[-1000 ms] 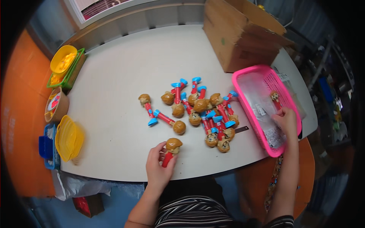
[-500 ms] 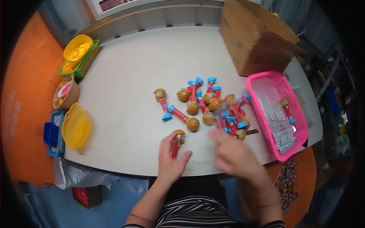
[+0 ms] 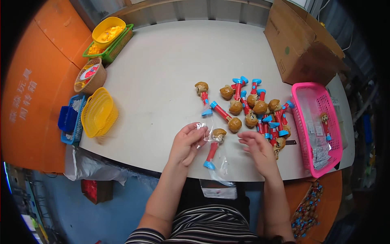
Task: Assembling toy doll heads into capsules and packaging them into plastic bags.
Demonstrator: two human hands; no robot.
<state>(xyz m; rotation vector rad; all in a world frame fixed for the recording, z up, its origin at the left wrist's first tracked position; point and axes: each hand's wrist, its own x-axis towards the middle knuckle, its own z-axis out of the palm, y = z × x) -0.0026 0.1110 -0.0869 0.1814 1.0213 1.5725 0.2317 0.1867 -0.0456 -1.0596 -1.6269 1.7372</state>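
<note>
A small boy figure [image 3: 212,151] in red with blue shoes lies on the table [image 3: 162,61] between the two hands, which are apart. A clear bag [image 3: 220,166] stretches along it and over the table edge; whether the figure is inside is hard to tell. The left hand [image 3: 189,143] has its fingers curled at the bag's upper end — I cannot tell if they grip it. The right hand [image 3: 260,153] is empty, its fingers loosely spread beside the figure's head.

Just beyond lies a loose heap of similar figures [image 3: 260,107]. To their right, a pink basket [image 3: 301,134] holds clear packets [image 3: 315,136] and one more figure [image 3: 326,126]. A cardboard box [image 3: 296,44] stands behind it, its inside hidden.

Along the left edge, a yellow bowl [image 3: 101,27] with yellow pieces [image 3: 110,34] sits on a green basket [image 3: 118,46], which also holds yellow bits. Next come a tan basket [image 3: 97,79] of red, white and yellow parts, a blue basket [image 3: 78,128] with a darker blue box [image 3: 68,118] and whitish bits, and a yellow basket [image 3: 99,114]. An orange bin [image 3: 331,191] at lower right holds many more figures.
</note>
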